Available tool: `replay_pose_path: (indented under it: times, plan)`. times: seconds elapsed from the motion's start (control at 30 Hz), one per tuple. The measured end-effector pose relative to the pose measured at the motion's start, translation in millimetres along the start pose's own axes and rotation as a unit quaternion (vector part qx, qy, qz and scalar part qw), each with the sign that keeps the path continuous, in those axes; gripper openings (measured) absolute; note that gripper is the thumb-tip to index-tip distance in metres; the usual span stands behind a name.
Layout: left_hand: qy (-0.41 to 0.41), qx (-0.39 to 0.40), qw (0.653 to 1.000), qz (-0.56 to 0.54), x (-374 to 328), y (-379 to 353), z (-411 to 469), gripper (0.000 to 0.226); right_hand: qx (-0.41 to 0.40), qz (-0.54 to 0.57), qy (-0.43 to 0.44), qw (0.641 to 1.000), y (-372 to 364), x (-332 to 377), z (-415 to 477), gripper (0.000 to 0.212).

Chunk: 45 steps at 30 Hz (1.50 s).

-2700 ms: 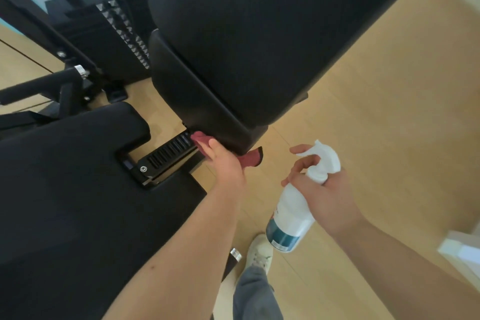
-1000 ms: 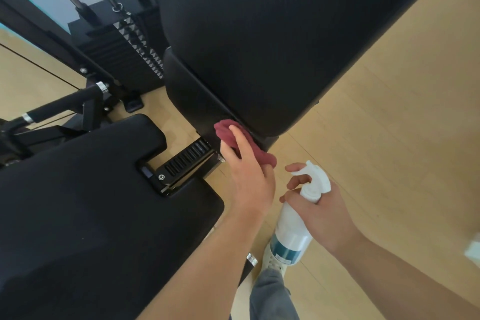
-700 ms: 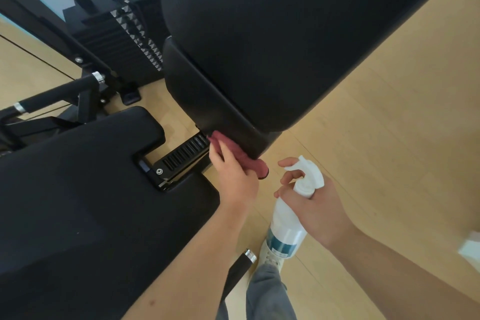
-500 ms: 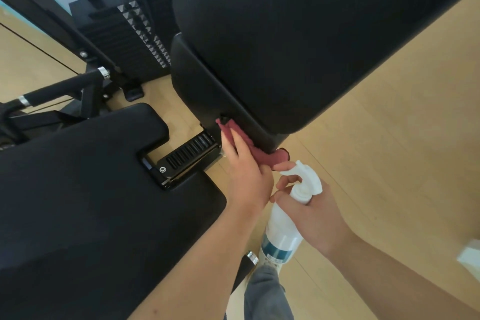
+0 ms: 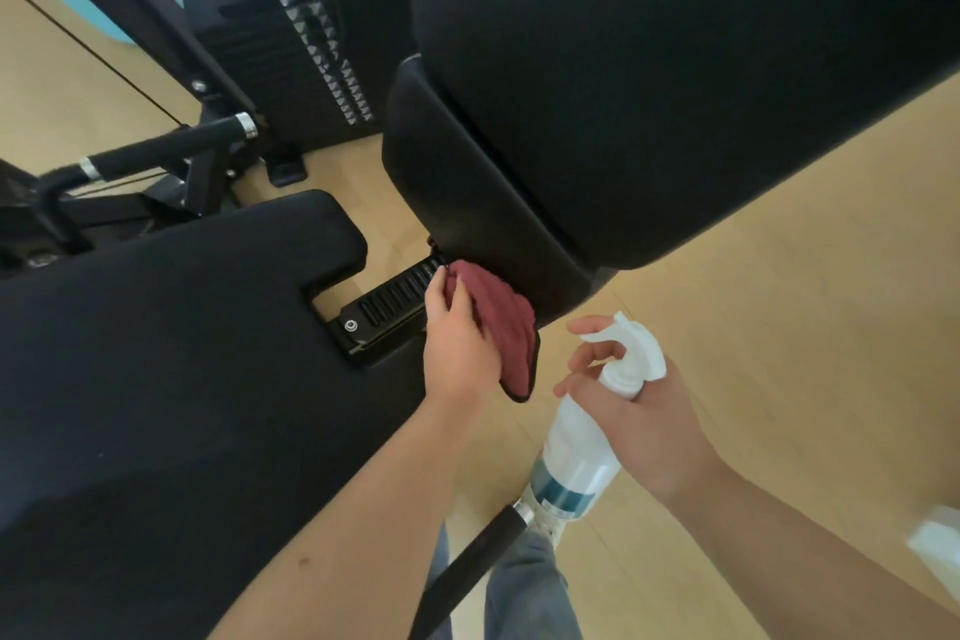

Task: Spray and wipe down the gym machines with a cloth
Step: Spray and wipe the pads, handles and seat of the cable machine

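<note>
- Left hand: holds the dark red cloth, back of hand to camera. The fingers run in behind the cloth and the tips are hidden, so it looks like a grip rather than a flat press.
- Cloth is bunched against the bottom edge of the lower pad, right where the slotted adjuster rail meets it. A loose corner hangs down past the wrist.
- Right hand: wrapped round the neck of the white spray bottle. Index finger is out over the trigger, the other fingers are curled.
- Bottle is tilted, with the nozzle up and left towards the cloth. It sits just right of the left hand, not touching it or the pad.
- Big black back pad fills the top right; the seat pad fills the left.
- Weight stack is at the back, beyond a chrome-collared handle bar.
- Wood floor throughout. A jeans leg shows at the bottom, beside a black bar with a chrome end.
</note>
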<state>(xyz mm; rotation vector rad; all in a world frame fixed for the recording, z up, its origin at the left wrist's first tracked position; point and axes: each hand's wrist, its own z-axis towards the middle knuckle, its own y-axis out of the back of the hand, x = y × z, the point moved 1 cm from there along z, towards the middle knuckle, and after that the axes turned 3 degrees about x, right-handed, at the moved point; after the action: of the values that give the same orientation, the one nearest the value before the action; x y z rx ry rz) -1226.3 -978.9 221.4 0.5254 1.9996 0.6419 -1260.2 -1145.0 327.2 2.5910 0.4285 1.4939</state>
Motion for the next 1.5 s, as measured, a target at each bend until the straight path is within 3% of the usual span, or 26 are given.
replay_pose_path:
  times: [0.07, 0.2, 0.3, 0.4, 0.53, 0.67, 0.8, 0.87, 0.97, 1.13, 1.23, 1.4, 1.5]
  plan:
    - [-0.019, -0.045, 0.998, 0.032, 0, 14, -2, 0.037, -0.002, 0.007, 0.003, 1.0, -4, 4, 0, 0.047]
    - [-0.003, -0.09, 0.996, 0.007, -1, 41, 4, 0.027, 0.019, -0.01, 0.013, 1.0, -9, 11, 2, 0.046]
    - [-0.054, -0.134, 0.99, 0.002, -12, 50, 6, 0.018, 0.022, -0.006, 0.021, 1.0, -11, 16, 5, 0.044]
    - [-0.045, -0.091, 0.993, -0.06, -23, 40, 11, 0.008, 0.014, -0.004, 0.029, 0.999, -14, 19, 7, 0.043]
    - [-0.04, -0.016, 0.976, -0.214, -35, 15, -1, 0.017, 0.012, 0.021, 0.03, 0.999, -16, 23, 9, 0.044]
    - [-0.071, 0.024, 0.955, -0.285, -26, 3, -26, 0.035, 0.02, 0.033, 0.028, 0.999, -19, 23, 9, 0.045]
    - [-0.068, -0.008, 0.963, -0.262, -17, -2, -15, 0.044, 0.014, 0.027, 0.025, 0.999, -21, 24, 9, 0.044]
    - [-0.013, -0.023, 0.959, -0.282, -21, 4, 5, 0.064, 0.005, 0.022, 0.028, 0.999, -21, 24, 11, 0.044]
    - [0.038, 0.006, 0.946, -0.321, -29, 20, 34, 0.085, 0.004, 0.004, 0.032, 0.999, -22, 24, 15, 0.043]
    - [0.0, 0.067, 0.931, -0.359, -32, 1, -5, 0.09, 0.007, 0.021, 0.034, 0.999, -23, 28, 17, 0.051]
    - [0.029, 0.079, 0.922, -0.378, -32, -8, -24, 0.083, 0.006, 0.015, 0.027, 1.0, -22, 27, 10, 0.05]
    - [0.039, -0.072, 0.922, -0.377, -40, 31, 4, 0.043, 0.0, 0.038, 0.003, 0.999, -11, 27, 5, 0.052]
    - [0.003, -0.047, 0.932, -0.36, -49, 37, 14, 0.014, 0.002, 0.028, 0.002, 1.0, -12, 26, 4, 0.05]
